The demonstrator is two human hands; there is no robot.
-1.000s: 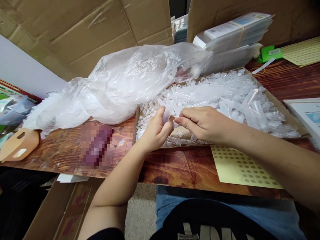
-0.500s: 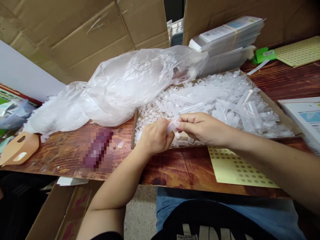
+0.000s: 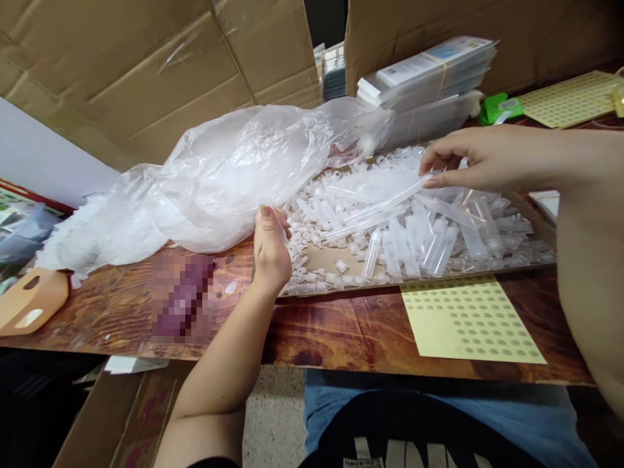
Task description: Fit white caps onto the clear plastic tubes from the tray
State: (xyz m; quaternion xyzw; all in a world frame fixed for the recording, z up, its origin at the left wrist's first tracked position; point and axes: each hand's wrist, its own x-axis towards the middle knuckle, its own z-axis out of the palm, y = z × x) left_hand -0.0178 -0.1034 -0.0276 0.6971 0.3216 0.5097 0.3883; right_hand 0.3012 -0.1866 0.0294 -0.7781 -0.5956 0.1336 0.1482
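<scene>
My left hand [image 3: 272, 250] is at the left end of a shallow cardboard tray [image 3: 336, 290], its thumb up and fingers curled in. Whatever it may hold is hidden behind the thumb. Over the tray's right half reaches my right hand [image 3: 461, 159], thumb and forefinger close together at the upper end of a long, thin clear plastic tube [image 3: 377, 213]. That tube slants down to the left above the pile. Short frosted plastic tubes [image 3: 409, 247] lie heaped beneath my right hand. Small white plastic pieces [image 3: 298, 250] are scattered nearest my left hand.
A crumpled clear plastic bag [image 3: 234, 169] lies behind the tray, before tall cardboard [image 3: 160, 65]. Banded packs of printed cards [image 3: 433, 68] stand at the back. A yellow sticker sheet [image 3: 468, 318] lies in front. To the left are a blurred purple item [image 3: 185, 296] and an orange holder [image 3: 36, 302].
My hands have parted. The right has moved up and right over the heap; the left has shifted slightly left and turned thumb-up. The translucent piece between them no longer shows there.
</scene>
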